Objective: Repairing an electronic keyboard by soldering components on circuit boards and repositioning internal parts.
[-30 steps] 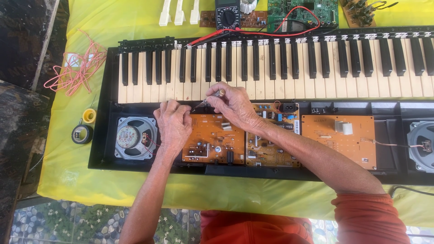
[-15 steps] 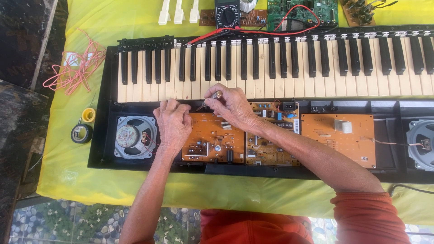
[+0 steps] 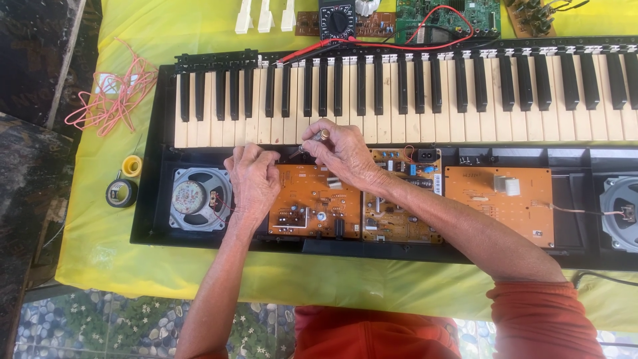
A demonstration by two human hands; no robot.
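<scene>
An opened electronic keyboard lies on a yellow cloth, its lower panel off and orange circuit boards bared. My left hand rests on the left edge of the left board, fingers curled near its top corner. My right hand pinches a small brass-tipped tool just above that board, at the white keys' front edge. The two hands are almost touching. What my left fingers pinch is hidden.
A round speaker sits left of the boards, another at the right edge. Two tape rolls and pink wire lie on the cloth at left. A multimeter, a green board and loose white keys lie behind the keyboard.
Both hands have stayed at the top edge of the left board with only slight finger movement. The view has shifted a little.
</scene>
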